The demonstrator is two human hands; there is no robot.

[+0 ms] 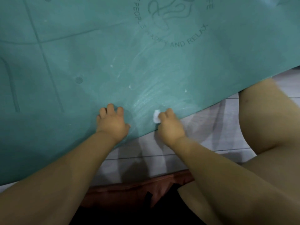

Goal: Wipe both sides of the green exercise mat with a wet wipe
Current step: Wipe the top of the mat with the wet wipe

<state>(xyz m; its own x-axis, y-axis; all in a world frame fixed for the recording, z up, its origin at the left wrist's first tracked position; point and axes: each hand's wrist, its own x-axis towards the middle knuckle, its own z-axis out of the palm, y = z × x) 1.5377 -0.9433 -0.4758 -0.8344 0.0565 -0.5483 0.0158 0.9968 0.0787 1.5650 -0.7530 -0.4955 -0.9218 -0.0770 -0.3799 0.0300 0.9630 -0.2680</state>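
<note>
Green mat (81, 62) spread flat on tiled floor (186, 143). Right hand (169, 125) w/ fingers curled round the white wet wipe (156, 116) near mat's edge; left hand (112, 123) pressing mat, fingers bent, holding nothing.

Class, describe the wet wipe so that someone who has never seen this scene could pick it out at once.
Start from the big green exercise mat spread over the tiled floor and follow its near edge to the two hands. The wet wipe is the small wad pinched in the right hand, pressed to the mat. It is the only bright white thing there; the left hand beside it holds nothing.
</note>
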